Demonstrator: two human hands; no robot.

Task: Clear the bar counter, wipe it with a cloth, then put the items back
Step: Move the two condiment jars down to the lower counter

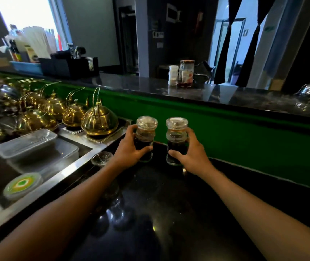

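Two glass jars with clear stoppers and dark contents stand side by side on the black lower counter [159, 204], close to the green wall. My left hand [131, 147] grips the left jar [146, 134] around its middle. The right jar [176, 136] is held the same way by my right hand [191, 153]. Both jars are upright; whether their bases touch the counter I cannot tell. The raised bar counter [131, 85] runs above the green wall. No cloth is in view.
A small glass lid or jar [101, 158] sits left of my left wrist. Gold teapots [98, 121] line a steel tray at left, with plastic containers [26, 143] and a round lidded tub [22, 185] in the sink. On the bar top stand a white shaker [173, 75], a sauce jar [186, 73], and black organisers [69, 65].
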